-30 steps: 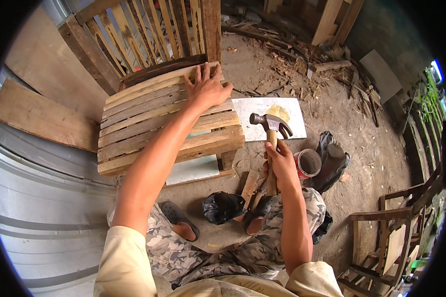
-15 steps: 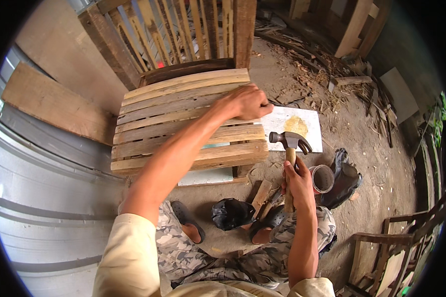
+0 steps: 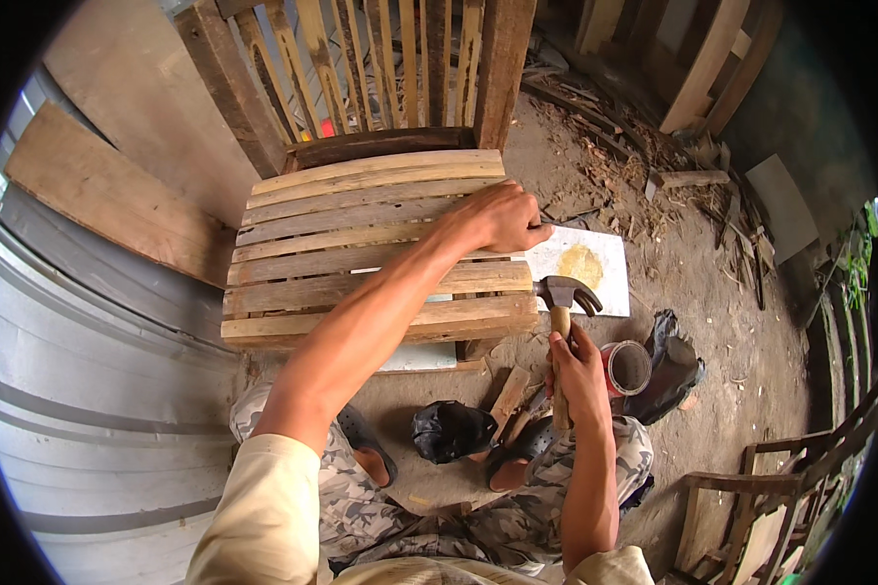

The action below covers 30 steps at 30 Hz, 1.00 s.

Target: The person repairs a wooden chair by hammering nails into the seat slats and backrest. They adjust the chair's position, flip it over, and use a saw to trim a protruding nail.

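1. Head view: right hand [image 3: 579,370] grips a dark-metal, wooden-handled claw hammer [image 3: 560,320], its face at the right edge of a brown slatted wooden seat [image 3: 312,291].
2. Left hand [image 3: 509,216], curled, is over that edge; whether holding anything, I cannot tell.

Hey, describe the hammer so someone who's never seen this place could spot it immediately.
Start at the big slatted wooden top and look by its near right corner. There the right hand holds the hammer by its wooden handle, with a round red-sided can to the right. Unlike the can, it has a dark head with a curved claw.
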Available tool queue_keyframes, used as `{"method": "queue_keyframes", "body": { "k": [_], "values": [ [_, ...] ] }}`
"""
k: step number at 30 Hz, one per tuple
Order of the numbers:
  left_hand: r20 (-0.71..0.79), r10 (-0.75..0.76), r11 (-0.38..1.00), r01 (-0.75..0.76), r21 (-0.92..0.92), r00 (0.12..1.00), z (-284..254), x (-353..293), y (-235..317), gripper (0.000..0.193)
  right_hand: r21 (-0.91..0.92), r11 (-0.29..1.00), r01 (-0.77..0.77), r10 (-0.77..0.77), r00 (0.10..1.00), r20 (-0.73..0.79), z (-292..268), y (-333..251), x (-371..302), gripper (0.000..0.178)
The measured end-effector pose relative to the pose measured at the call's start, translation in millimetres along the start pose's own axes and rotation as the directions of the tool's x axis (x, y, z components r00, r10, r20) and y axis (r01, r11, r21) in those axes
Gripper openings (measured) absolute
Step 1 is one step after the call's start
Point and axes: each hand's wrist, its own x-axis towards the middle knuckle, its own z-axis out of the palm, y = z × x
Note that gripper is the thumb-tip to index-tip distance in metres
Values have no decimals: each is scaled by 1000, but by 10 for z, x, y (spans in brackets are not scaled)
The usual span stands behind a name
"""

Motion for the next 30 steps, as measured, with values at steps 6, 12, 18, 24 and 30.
{"method": "queue_keyframes", "body": {
  "k": [6, 12, 18, 24, 30],
  "values": [
    [-353, 24, 992, 20, 121, 935, -105, -395, -484, 51, -3, 1000, 3, -3, 1000, 8, 60, -68, 6, 40],
    [-310, -617, 728, 674, 122, 723, -653, -1144, -1206, 70, 17, 1000, 8, -8, 1000, 15, 88, 7, 14, 40],
    [-176, -736, 658, 752, 41, 654, -781, -967, -1366, 74, 4, 1000, 23, -23, 1000, 14, 43, 57, 23, 41],
    [-238, -715, 675, 738, 7, 657, -686, -930, -1458, 76, -21, 1000, -5, 6, 1000, 5, 49, -33, 46, 42],
    [-301, -688, 684, 729, 35, 660, -731, -935, -1468, 76, 60, 998, 21, -21, 1000, 0, 113, -34, 80, 40]
  ]
}}
